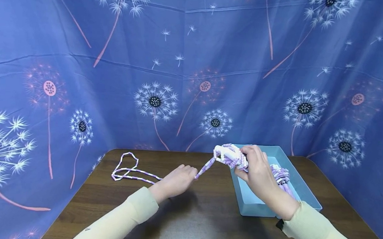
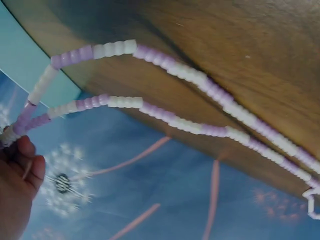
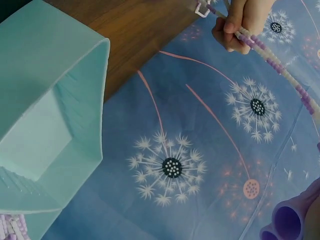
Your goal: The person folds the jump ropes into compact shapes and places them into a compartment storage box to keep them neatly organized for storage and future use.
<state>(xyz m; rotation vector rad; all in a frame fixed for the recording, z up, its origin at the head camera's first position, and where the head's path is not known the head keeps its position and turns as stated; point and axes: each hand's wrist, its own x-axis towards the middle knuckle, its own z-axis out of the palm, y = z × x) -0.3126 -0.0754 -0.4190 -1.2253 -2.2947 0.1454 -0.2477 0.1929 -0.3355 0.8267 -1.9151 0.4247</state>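
A beaded jump rope in white and lilac runs between the two hands. My left hand [image 1: 178, 179] pinches its strands over the middle of the table. From there a doubled length of beaded rope [image 2: 186, 75] trails left and ends in a loop on the wood. My right hand [image 1: 258, 170] grips the bunched part of the jump rope [image 1: 231, 154] above the tray's left side. Hollow lilac handle ends [image 3: 287, 222] show at the corner of the right wrist view; that hand's fingers are mostly out of that view.
A light blue tray [image 1: 308, 192] stands on the right of the brown wooden table [image 1: 108, 209]. Inside it lies another bundled lilac-and-white beaded rope [image 1: 281, 173], partly hidden by the right forearm. Blue dandelion-print cloth [image 1: 189, 43] hangs behind the table and along both sides.
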